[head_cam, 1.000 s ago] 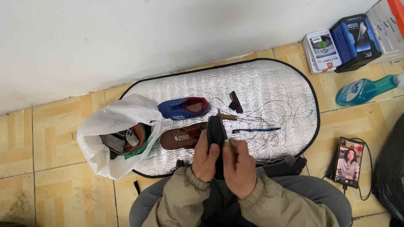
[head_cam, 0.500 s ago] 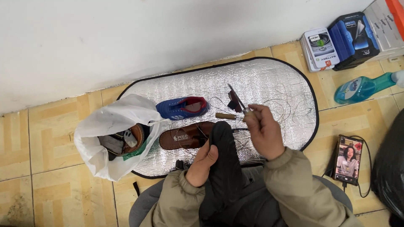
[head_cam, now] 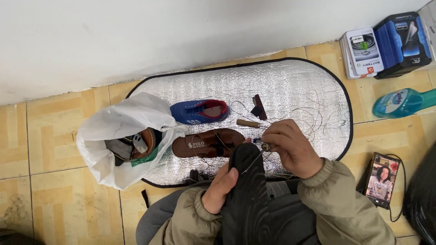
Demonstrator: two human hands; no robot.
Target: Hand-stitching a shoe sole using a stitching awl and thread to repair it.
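A: What is lying in the work area?

B: A black shoe point(head_cam: 245, 190) is standing toe-up over the lap, its dark sole facing the camera. A thin thread point(head_cam: 252, 164) is running taut from its upper edge to a small metal tool point(head_cam: 265, 146).

A: How is the tool sitting?

B: It is hovering just beside the shoe's tip.

The left hand point(head_cam: 221, 193) grips a dark black shoe point(head_cam: 247, 199) held upright over the lap, while the right hand point(head_cam: 293, 147) pinches a small metal tool point(head_cam: 265, 146) with thin thread at the shoe's top edge. Ahead on the oval silver foil mat point(head_cam: 290, 86) lie a brown leather sandal point(head_cam: 206, 143), a blue sneaker with red lining point(head_cam: 200, 111) and a small wooden handle point(head_cam: 248, 123); a white plastic bag point(head_cam: 120, 124) sits to the left
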